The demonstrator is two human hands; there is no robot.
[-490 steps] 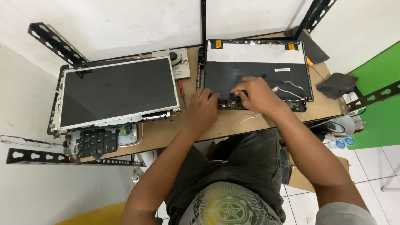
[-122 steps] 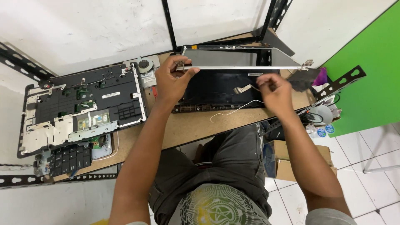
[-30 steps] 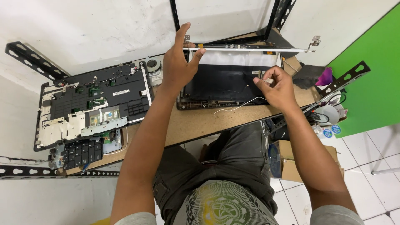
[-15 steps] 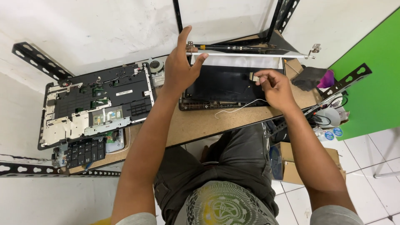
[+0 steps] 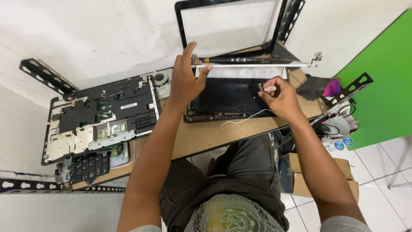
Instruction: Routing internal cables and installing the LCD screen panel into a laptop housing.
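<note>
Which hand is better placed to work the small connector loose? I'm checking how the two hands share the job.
Probably the right hand: its fingers already pinch the connector above the lid. The left hand is busy propping up the panel.

Bare tabletop [image 5: 201, 137] before the lid [image 5: 231, 96] lies free — stripped chassis [image 5: 103, 118] crowds its left.
</note>
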